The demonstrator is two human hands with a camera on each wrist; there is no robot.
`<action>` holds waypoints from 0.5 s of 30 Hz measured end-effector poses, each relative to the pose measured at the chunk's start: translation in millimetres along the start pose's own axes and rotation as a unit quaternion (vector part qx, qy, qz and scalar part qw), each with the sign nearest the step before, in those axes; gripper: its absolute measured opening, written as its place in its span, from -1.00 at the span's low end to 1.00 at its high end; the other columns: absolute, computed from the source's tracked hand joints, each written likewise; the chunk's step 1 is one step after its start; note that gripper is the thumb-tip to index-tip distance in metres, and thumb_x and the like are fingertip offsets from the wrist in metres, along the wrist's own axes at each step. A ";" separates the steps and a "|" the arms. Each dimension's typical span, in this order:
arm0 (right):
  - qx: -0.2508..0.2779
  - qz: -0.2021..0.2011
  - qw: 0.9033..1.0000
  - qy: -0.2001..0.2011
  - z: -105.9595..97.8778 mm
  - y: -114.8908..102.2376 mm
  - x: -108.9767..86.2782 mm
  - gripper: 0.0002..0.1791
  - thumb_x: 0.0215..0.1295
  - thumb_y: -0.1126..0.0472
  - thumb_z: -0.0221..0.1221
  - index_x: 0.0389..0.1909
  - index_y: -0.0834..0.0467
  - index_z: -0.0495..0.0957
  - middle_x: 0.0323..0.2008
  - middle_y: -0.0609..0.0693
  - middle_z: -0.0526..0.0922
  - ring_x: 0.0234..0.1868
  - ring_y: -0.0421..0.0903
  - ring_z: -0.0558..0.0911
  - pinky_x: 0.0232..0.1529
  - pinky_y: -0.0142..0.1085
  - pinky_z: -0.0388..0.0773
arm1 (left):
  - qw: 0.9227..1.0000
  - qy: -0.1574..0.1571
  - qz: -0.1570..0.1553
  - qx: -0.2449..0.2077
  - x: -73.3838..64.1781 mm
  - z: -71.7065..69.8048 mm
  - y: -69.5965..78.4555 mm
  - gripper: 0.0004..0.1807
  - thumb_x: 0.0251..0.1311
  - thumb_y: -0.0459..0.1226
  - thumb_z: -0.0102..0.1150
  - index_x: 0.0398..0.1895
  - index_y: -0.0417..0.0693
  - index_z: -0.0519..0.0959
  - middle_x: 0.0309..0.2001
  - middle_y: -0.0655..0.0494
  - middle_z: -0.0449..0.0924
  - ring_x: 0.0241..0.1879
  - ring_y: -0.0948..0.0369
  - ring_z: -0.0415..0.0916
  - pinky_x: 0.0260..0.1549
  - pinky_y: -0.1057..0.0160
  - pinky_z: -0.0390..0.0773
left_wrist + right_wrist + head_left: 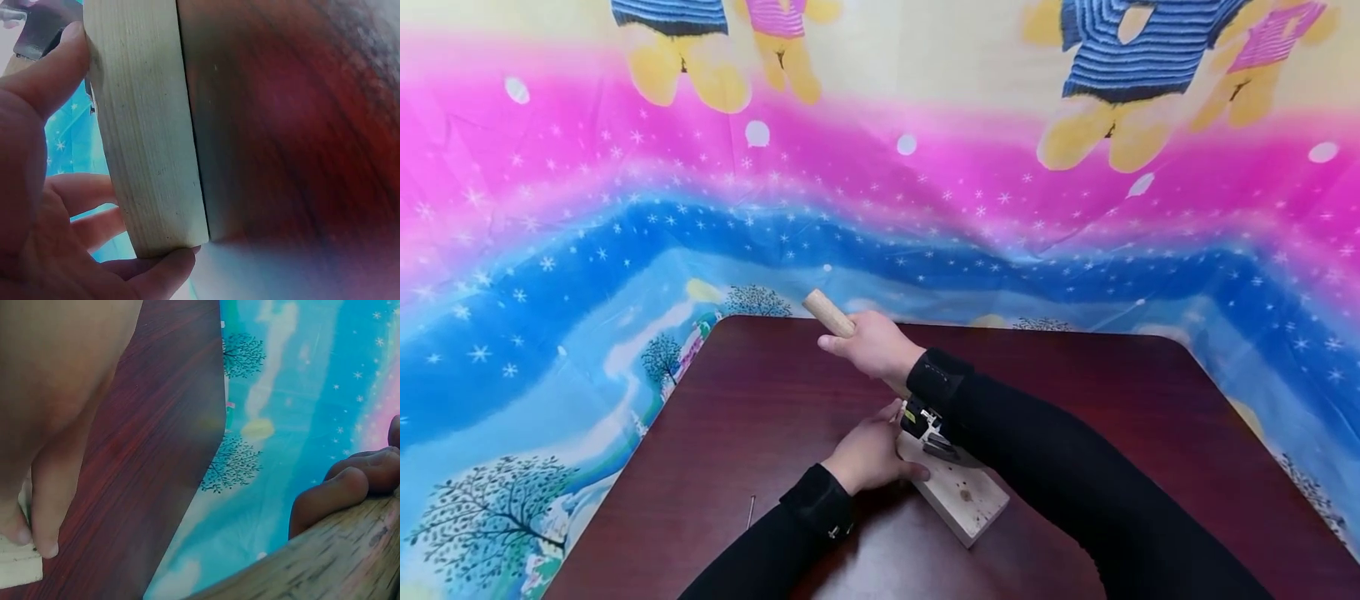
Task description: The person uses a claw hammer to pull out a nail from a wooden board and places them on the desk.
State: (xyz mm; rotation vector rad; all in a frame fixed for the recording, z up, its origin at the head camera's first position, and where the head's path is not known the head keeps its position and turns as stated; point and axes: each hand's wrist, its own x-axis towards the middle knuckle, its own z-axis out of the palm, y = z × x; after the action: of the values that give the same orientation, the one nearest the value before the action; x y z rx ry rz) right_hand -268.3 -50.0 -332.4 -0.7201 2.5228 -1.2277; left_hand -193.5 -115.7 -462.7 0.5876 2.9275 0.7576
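Note:
My right hand (880, 343) grips the thick wooden handle (829, 313) of a hammer, its end sticking out beyond the fist to the upper left. The dark metal hammer head (946, 451) is low over a pale wooden block (966, 497), partly hidden by my right forearm. The left wrist view shows the hammer head (45, 30) beside my left thumb. My left hand (868, 454) holds the block at its far-left end, thumb on one side and fingers round the other. Small dark holes and a knot mark the block's top.
A single nail (752, 510) lies on the dark red-brown table (760, 400), left of my left forearm. Behind the table hangs a printed cloth (880, 192) in pink and blue.

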 end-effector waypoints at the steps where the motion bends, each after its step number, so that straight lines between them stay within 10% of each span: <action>1: 0.008 0.003 1.000 -0.001 0.7 -0.3 2.0 -0.66 0.34 -0.08 0.28 -0.24 0.14 0.56 -0.61 -0.08 0.28 -0.69 -0.13 0.34 -0.71 -0.30 0.33 | 1.000 0.005 0.001 -0.007 0.2 0.2 -0.3 -0.03 -0.04 0.24 0.45 0.41 -0.03 0.43 0.50 0.02 0.15 0.39 0.15 0.23 0.24 0.23 0.34; 15: 0.007 -0.010 1.000 0.018 -2.1 -5.9 21.3 -0.64 0.38 -0.15 0.22 -0.28 0.10 0.55 -0.63 -0.07 0.26 -0.67 -0.10 0.37 -0.65 -0.28 0.36 | 0.999 0.025 -0.014 -0.043 -2.1 -4.0 -1.4 0.00 -0.09 0.21 0.50 0.46 0.10 0.37 0.29 -0.04 0.45 0.15 0.05 0.49 0.09 0.16 0.49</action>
State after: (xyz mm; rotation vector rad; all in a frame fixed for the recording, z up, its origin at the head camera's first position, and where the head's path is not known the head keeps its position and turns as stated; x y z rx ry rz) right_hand -285.3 -63.0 -326.5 -0.7294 2.5382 -1.2749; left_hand -192.6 -119.4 -459.9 0.5271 2.9236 0.9030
